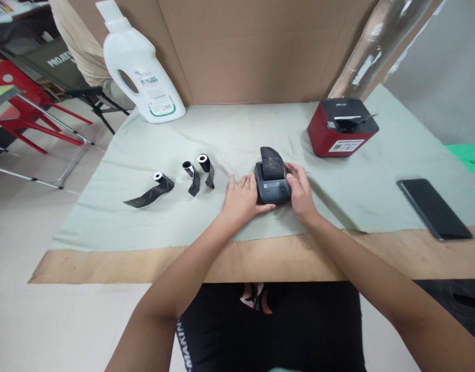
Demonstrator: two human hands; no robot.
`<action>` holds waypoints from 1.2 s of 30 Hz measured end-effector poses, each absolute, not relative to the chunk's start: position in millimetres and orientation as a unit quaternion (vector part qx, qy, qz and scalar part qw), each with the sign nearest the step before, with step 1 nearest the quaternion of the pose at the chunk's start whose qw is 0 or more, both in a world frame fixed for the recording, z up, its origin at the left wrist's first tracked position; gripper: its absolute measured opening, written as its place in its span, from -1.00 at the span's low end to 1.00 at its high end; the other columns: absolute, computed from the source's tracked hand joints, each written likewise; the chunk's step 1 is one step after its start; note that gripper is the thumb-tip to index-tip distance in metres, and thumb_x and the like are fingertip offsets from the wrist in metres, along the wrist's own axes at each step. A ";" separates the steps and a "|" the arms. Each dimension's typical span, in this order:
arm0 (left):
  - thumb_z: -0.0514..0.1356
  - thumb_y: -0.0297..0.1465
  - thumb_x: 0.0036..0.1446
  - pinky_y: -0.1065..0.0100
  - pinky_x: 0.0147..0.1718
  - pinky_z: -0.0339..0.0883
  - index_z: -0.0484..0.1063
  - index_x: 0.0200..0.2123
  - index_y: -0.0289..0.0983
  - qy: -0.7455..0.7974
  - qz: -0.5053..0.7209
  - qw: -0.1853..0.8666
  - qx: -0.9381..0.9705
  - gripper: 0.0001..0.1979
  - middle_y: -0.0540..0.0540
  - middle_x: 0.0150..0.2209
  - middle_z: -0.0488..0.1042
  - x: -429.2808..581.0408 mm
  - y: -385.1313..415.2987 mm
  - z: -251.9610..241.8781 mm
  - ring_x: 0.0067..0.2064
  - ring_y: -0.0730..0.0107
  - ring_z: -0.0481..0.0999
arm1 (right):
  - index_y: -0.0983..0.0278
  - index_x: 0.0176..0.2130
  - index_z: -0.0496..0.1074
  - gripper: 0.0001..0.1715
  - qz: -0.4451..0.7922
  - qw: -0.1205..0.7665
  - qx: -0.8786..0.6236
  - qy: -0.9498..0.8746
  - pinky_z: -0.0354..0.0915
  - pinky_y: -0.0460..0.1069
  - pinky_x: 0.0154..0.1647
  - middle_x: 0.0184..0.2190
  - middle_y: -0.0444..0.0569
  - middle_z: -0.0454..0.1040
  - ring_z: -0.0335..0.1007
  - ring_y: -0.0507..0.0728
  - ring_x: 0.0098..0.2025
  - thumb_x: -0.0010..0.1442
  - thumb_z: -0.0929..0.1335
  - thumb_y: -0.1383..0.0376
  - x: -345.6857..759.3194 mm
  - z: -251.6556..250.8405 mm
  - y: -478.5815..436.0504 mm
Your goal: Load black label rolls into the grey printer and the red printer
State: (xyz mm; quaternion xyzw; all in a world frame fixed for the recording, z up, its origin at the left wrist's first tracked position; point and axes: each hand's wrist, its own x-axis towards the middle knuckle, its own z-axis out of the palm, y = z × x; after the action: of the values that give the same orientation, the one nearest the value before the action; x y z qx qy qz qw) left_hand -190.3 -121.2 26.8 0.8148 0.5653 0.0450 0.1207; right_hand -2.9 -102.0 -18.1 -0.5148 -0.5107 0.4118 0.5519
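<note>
A small dark portable receipt printer [275, 191] rests on the cloth in front of me, a black paper strip [273, 163] curling up from its top. My left hand [241, 199] braces its left side, the fingers stretched forward and the thumb along the front edge. Around the right side curls my right hand [300, 191], its thumb near the top edge. Left of the printer lie a black-and-white paper roll [203, 162], another paper roll [188, 168] and a third roll [158, 178] with a longer black tail [146, 198].
A red-and-black box-shaped printer [338, 135] stands at the back right, and a phone [434, 208] lies nearer the right edge. At the back left stands a white bottle [142, 72]. Cardboard [245, 51] rises behind the cloth. Beyond the table are a seated person and a red chair [28, 111].
</note>
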 end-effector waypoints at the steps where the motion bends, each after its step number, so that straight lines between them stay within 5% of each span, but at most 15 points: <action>1: 0.36 0.06 0.30 -0.28 0.61 -0.26 0.04 0.56 -0.54 0.569 0.049 0.125 0.811 0.08 -0.58 0.52 0.20 -189.9 -121.7 27.2 0.58 -0.19 0.19 | 0.10 0.23 0.39 -0.32 0.413 0.551 -0.516 -0.509 0.05 0.36 0.65 0.43 0.12 0.43 0.23 0.36 0.56 0.33 0.39 -0.20 -2.6 -18.0 -102.0; 7: 0.44 0.02 0.23 -0.17 0.56 0.01 0.11 0.55 -0.39 0.581 0.092 0.146 0.796 0.05 -0.50 0.37 0.47 -190.6 -123.1 29.2 0.40 -0.16 0.49 | 0.06 0.22 0.40 -0.40 0.417 0.547 -0.521 -0.505 0.04 0.37 0.66 0.42 0.06 0.44 0.23 0.34 0.56 0.36 0.38 -0.17 -0.8 -17.7 -101.6; 11: 0.48 0.04 0.17 -0.16 0.56 -0.01 0.24 0.49 -0.36 0.572 0.094 0.152 0.800 0.01 -0.44 0.31 0.55 -197.6 -117.4 30.7 0.38 -0.11 0.52 | 0.06 0.20 0.42 -0.42 0.416 0.551 -0.520 -0.503 0.03 0.36 0.66 0.40 0.05 0.47 0.27 0.34 0.54 0.36 0.38 -0.16 -1.7 -16.4 -102.4; 16: 0.48 0.02 0.16 -0.04 0.58 0.00 0.27 0.48 -0.38 0.549 0.075 0.155 0.818 -0.01 -0.42 0.37 0.49 -202.3 -110.2 30.9 0.43 -0.07 0.47 | 0.12 0.35 0.33 -0.20 0.429 0.543 -0.511 -0.509 0.00 0.36 0.67 0.47 0.14 0.38 0.17 0.36 0.59 0.33 0.39 -0.21 -3.5 -15.3 -104.0; 20: 0.45 0.06 0.14 -0.20 0.59 -0.08 0.25 0.48 -0.50 0.550 0.048 0.118 0.826 0.06 -0.53 0.46 0.34 -200.9 -108.3 28.2 0.55 -0.31 0.24 | 0.13 0.45 0.27 -0.04 0.429 0.531 -0.509 -0.524 0.01 0.35 0.67 0.52 0.13 0.32 0.10 0.39 0.62 0.32 0.36 -0.31 -2.8 -18.2 -103.4; 24: 0.44 0.02 0.17 -0.21 0.59 -0.09 0.18 0.51 -0.51 0.543 0.045 0.124 0.829 0.07 -0.58 0.51 0.21 -201.3 -107.9 26.5 0.57 -0.23 0.23 | 0.13 0.46 0.28 0.00 0.422 0.527 -0.516 -0.527 0.03 0.38 0.65 0.49 0.14 0.36 0.13 0.42 0.60 0.31 0.36 -0.34 -1.5 -19.0 -102.2; 36: 0.45 0.10 0.20 -0.08 0.55 0.06 0.37 0.42 -0.27 0.559 0.144 0.123 0.808 -0.11 -0.32 0.38 0.50 -206.8 -108.5 21.4 0.44 -0.08 0.46 | 0.14 0.11 0.48 -0.50 0.360 0.590 -0.540 -0.481 0.37 0.32 0.44 0.23 0.11 0.61 0.49 0.36 0.35 0.43 0.30 -0.11 -12.5 -4.3 -121.1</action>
State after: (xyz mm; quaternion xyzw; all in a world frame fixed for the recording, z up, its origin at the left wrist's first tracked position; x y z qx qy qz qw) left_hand -206.8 -108.5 21.4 0.8076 0.5586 0.1437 0.1225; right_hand -12.5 -121.1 -4.3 -0.5401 -0.4807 0.3599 0.5897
